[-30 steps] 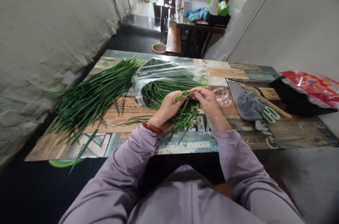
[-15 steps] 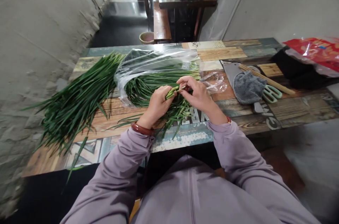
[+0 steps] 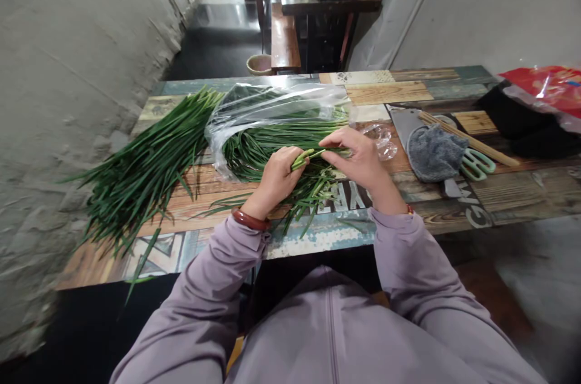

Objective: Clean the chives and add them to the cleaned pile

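Note:
My left hand (image 3: 280, 175) is closed around a few garlic chives (image 3: 300, 159), their pale green stem ends pointing right. A thin stem stretches from them to the thumb and forefinger of my right hand (image 3: 356, 157), which are bent around it. Trimmed chive scraps (image 3: 318, 190) lie on the table below both hands. Just behind the hands, a clear plastic bag (image 3: 276, 97) partly covers a bundle of chives (image 3: 290, 130). A large loose pile of chives (image 3: 149, 166) spreads to the left, some leaves overhanging the table's front edge.
On the patterned wooden table (image 3: 390, 92) to the right are a cleaver (image 3: 403, 121), a grey cloth (image 3: 436, 151), wooden chopsticks (image 3: 481, 145) and pale green-handled scissors (image 3: 477, 164). A black and red bag (image 3: 521, 118) sits at the far right. A wall (image 3: 82, 39) rises on the left.
My right hand has moved slightly right, away from my left hand, and more of a thin stem shows between them. The left hand keeps its hold. The whole view has shifted a little.

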`<state>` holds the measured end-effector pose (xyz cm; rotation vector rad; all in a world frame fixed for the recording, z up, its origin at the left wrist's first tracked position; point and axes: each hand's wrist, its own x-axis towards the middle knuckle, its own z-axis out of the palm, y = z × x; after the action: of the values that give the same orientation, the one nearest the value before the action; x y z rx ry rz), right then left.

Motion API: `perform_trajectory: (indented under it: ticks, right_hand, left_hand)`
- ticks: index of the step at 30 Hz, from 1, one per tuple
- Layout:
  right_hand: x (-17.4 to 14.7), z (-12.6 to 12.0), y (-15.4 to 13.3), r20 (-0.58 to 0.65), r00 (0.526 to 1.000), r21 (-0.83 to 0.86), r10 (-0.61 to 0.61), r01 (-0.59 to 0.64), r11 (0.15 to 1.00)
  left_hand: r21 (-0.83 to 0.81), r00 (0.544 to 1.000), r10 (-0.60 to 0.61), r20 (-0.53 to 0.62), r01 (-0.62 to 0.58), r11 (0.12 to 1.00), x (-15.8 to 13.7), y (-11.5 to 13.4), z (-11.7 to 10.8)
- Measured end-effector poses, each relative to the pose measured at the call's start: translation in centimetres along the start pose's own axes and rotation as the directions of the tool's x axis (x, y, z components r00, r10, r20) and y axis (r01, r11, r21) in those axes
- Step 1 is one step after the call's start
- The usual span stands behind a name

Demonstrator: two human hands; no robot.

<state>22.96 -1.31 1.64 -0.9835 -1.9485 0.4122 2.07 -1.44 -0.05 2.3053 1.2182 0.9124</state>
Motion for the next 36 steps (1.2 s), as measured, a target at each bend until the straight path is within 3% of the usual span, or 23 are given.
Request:
perform_trajectory:
  ticks: [3, 6, 9, 12, 16, 19, 23, 30, 33, 36]
  right_hand:
    - [-0.1, 1.1, 0.2, 0.057, 0.997, -0.125, -0.044, 0.051, 0.991]
    - [-0.3, 2.1, 0.2, 0.025, 1.0, -0.119, -0.002, 0.005, 0.993]
    - [-0.3, 2.8, 0.4, -0.052, 0.988, 0.031, 0.144, -0.142, 0.989]
    - [-0.3, 3.0, 1.4, -0.105, 0.938, 0.205, 0.33, -0.305, 0.93]
    - [-0.1, 2.1, 2.6, -0.224, 0.868, 0.374, 0.443, -0.344, 0.861]
    - [-0.1, 1.5, 2.2, -0.195, 0.905, 0.35, 0.379, -0.297, 0.889]
    - [-0.1, 1.3, 0.6, -0.093, 0.967, 0.181, 0.238, -0.219, 0.959]
    - [-0.1, 1.6, 0.2, -0.017, 0.999, -0.027, 0.052, -0.052, 0.998]
    - [-0.2, 2.1, 0.1, -0.014, 0.999, -0.062, 0.049, -0.05, 0.997]
    - [-0.3, 2.7, -0.3, -0.087, 0.99, 0.009, 0.114, -0.114, 0.993]
  left_hand:
    - [0.014, 1.0, 0.015, 0.004, -0.015, 1.0, 0.0, -0.1, 0.1]
    - [0.055, 1.0, 0.018, 0.008, -0.019, 0.998, -0.1, -0.2, 0.2]
    - [0.145, 0.998, 0.057, 0.022, -0.06, 0.988, -0.2, -0.1, 0.3]
    - [0.241, 0.99, 0.122, 0.067, -0.135, 0.961, -0.3, 0.0, 0.4]
    - [0.242, 0.988, 0.141, 0.056, -0.15, 0.959, -0.3, 0.1, 0.2]
    - [0.207, 0.992, 0.118, 0.054, -0.127, 0.97, -0.3, 0.1, 0.2]
    - [0.205, 0.993, 0.108, 0.038, -0.114, 0.972, -0.3, 0.1, 0.2]
    - [0.194, 0.996, 0.076, 0.04, -0.082, 0.978, -0.6, 0.1, 0.2]
    - [0.216, 0.996, 0.085, 0.036, -0.091, 0.972, -0.7, 0.0, 0.3]
    - [0.259, 0.996, 0.081, 0.039, -0.089, 0.962, -0.7, 0.0, 0.3]
